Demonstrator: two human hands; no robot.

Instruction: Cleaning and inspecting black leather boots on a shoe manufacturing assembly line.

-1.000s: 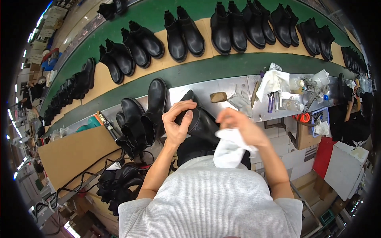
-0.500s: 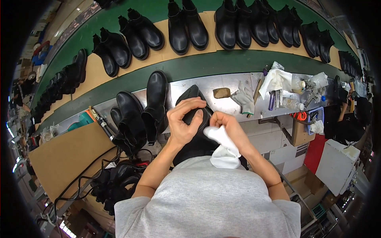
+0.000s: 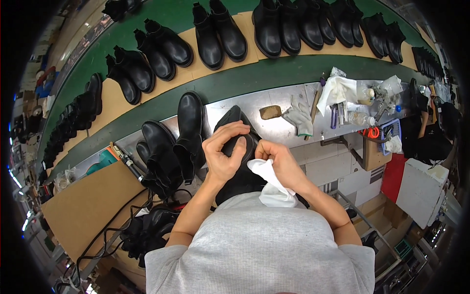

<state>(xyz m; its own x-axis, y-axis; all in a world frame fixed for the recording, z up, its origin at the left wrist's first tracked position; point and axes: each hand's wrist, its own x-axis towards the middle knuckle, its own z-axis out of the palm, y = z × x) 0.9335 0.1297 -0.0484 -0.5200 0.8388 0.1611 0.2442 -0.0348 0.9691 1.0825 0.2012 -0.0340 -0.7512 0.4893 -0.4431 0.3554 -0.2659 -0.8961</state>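
Observation:
A black boot (image 3: 249, 148) is held in front of my body at the near edge of the metal bench. My left hand (image 3: 224, 152) curls over it, with the thumb and fingers around its rounded end. At its right side my right hand (image 3: 281, 164) pinches a white cloth (image 3: 275, 183), and the fingertips are close against the boot. The loose end of the cloth hangs down towards my grey shirt. How much of the boot my hands and body hide I cannot tell. Just left of my hands stand black ankle boots (image 3: 190, 112).
Beyond the bench (image 3: 289, 139), pairs of black boots (image 3: 227, 44) line a green surface. A brown block (image 3: 270, 112), grey glove (image 3: 298, 117), white rag (image 3: 339, 95) and bottles (image 3: 361, 118) lie to the right. Cardboard (image 3: 93, 201) and black cables (image 3: 105, 230) are at the left.
The view has shifted slightly. My right hand has moved a little against the boot, and the cloth hangs more stretched. My left hand keeps its hold.

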